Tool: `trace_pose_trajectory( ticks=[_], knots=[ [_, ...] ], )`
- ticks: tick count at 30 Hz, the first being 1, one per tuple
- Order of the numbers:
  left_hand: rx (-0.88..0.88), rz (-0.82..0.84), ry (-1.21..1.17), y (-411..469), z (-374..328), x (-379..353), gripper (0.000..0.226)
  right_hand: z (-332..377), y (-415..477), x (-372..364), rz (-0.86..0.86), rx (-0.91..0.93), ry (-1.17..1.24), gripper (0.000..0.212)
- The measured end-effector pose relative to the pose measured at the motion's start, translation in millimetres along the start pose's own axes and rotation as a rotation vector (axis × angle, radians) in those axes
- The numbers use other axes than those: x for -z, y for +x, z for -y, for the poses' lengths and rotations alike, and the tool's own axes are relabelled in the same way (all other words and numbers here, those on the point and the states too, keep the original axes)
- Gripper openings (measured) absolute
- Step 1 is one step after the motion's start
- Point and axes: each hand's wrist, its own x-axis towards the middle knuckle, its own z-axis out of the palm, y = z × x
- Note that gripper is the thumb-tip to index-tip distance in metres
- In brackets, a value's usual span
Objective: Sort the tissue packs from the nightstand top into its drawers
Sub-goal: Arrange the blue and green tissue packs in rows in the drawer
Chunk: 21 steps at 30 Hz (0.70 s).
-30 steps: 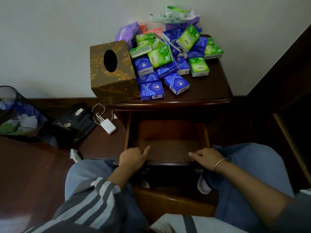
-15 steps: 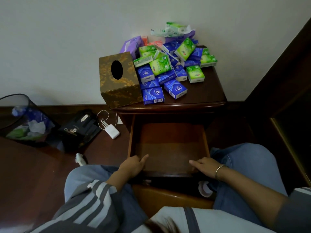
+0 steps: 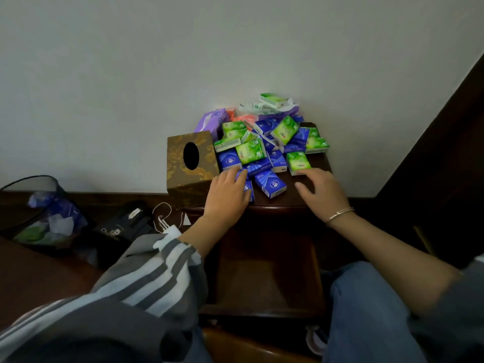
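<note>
My left hand [image 3: 227, 196], fingers straight, covers a blue pack [image 3: 250, 192]; right hand [image 3: 323, 191], fingers loose, lies just nearside of a green pack [image 3: 298, 163].

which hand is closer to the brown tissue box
Left. The left hand lies just beside the brown tissue box, on the blue packs; the right hand is farther across, near a green pack.
</note>
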Motion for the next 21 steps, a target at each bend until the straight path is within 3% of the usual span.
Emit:
trace_pose_trajectory(
  ticks=[5,7,9,11,14,18,21],
  knots=[
    [0.033,0.275,0.441,4.3,-8.4,-40.0,0.066,18.3,10.8,-65.6,0.287,-0.085,-0.238,0.059],
    [0.032,0.24,0.456,-1.1,-9.3,-47.1,0.065,13.1,0.5,-85.5,0.289,-0.114,-0.315,0.058],
    [-0.004,0.151,0.396,-6.2,-8.3,-49.7,0.061,6.9,-6.6,-93.1,0.181,-0.104,-0.337,0.053],
    [-0.001,0.083,0.268,-11.3,-7.1,-50.8,0.059,1.9,-7.5,-94.5,0.114,-0.08,-0.316,0.045],
    [0.162,0.142,-0.056,-12.4,-5.3,-48.7,0.076,-1.2,-4.7,-90.0,0.073,-0.069,-0.185,0.035],
    [0.307,0.15,-0.282,-8.5,-8.1,-44.7,0.061,1.1,-7.0,-77.2,-0.093,-0.232,0.224,0.045],
    [0.581,0.062,-0.767,-3.6,-18.2,-38.1,0.053,4.9,-15.9,-60.9,-0.184,-0.33,0.542,0.052]
  ],
)
